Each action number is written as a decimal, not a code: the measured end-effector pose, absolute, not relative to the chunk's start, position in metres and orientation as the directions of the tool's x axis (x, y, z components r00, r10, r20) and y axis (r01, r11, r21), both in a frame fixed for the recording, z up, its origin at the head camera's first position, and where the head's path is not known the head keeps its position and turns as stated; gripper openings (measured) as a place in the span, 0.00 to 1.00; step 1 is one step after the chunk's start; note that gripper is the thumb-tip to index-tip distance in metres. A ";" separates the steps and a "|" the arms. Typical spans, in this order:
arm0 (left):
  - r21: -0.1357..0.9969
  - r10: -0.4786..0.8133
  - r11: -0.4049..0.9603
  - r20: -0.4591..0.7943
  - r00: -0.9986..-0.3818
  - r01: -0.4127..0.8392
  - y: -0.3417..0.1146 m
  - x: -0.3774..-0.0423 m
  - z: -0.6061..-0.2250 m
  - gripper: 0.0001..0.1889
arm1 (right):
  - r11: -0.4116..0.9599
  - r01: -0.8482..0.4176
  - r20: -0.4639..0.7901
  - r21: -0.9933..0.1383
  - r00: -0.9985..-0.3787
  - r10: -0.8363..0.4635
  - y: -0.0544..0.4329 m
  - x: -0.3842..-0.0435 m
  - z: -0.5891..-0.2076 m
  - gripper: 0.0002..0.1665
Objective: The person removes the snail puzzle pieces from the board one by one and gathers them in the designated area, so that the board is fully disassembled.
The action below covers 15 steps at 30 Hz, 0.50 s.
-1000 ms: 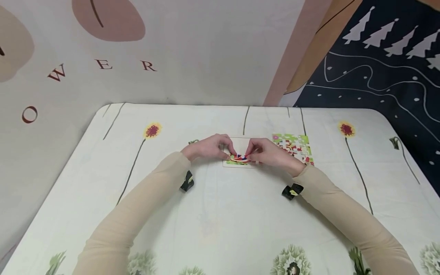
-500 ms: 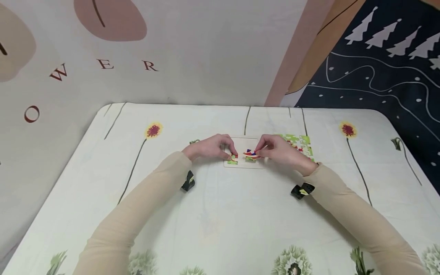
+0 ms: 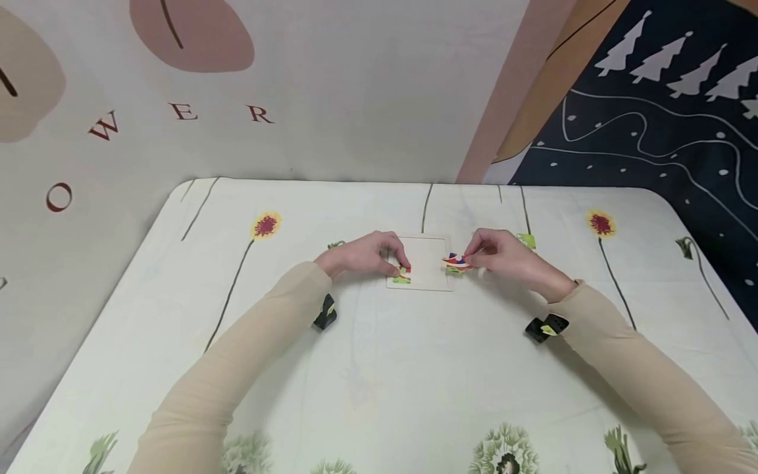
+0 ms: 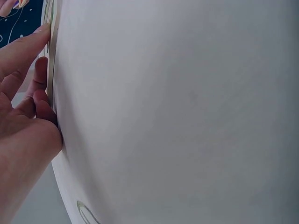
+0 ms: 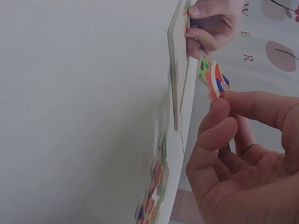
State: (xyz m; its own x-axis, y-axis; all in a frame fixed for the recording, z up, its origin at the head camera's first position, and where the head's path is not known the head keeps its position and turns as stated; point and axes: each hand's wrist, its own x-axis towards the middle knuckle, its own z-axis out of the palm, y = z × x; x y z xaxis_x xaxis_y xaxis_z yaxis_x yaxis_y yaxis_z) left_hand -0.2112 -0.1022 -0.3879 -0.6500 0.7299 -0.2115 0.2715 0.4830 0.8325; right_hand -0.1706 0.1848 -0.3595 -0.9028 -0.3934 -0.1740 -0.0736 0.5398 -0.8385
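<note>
A pale puzzle board (image 3: 426, 282) lies on the table in the head view. My left hand (image 3: 364, 253) rests at its left side, thumb and index finger around a green-and-red puzzle piece (image 3: 402, 278) at the lower left corner. Just beyond the board's right edge, my right hand (image 3: 509, 257) pinches a red, blue and green jigsaw piece (image 3: 454, 263) by thumb and index finger. The right wrist view shows this piece (image 5: 215, 79) raised and tilted; whether it is one piece or joined ones, I cannot tell. Board contact below the left fingers is mostly hidden in the left wrist view.
Several loose puzzle pieces (image 5: 156, 191) lie together right of the board. From the head they are largely behind the right hand, with one green piece (image 3: 526, 241) showing. A white flower-print cloth (image 3: 367, 368) covers the table, and a printed curtain (image 3: 355, 99) hangs behind.
My right hand has moved right, carrying the red-and-blue jigsaw piece off the board, away from the piece at the left hand. The left hand has stayed in place.
</note>
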 end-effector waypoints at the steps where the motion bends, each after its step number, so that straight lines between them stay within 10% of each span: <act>1: 0.834 0.732 0.480 -0.209 -0.649 0.273 -0.102 -0.211 -0.388 0.10 | 0.538 -0.076 -0.170 -0.840 -0.903 -0.393 0.187 -0.171 -0.360 0.04; 15: 0.829 0.728 0.486 -0.211 -0.652 0.275 -0.102 -0.212 -0.390 0.09 | 0.565 -0.071 -0.188 -0.822 -0.903 -0.387 0.217 -0.172 -0.356 0.08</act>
State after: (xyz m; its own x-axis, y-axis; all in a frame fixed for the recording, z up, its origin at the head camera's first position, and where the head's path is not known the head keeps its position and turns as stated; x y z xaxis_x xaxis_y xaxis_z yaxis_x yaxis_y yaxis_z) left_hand -0.2122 -0.1019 -0.3896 -0.6523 0.7280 -0.2107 0.2748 0.4863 0.8294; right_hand -0.1718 0.2173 -0.3560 -0.9028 -0.3868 -0.1880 -0.0706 0.5646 -0.8224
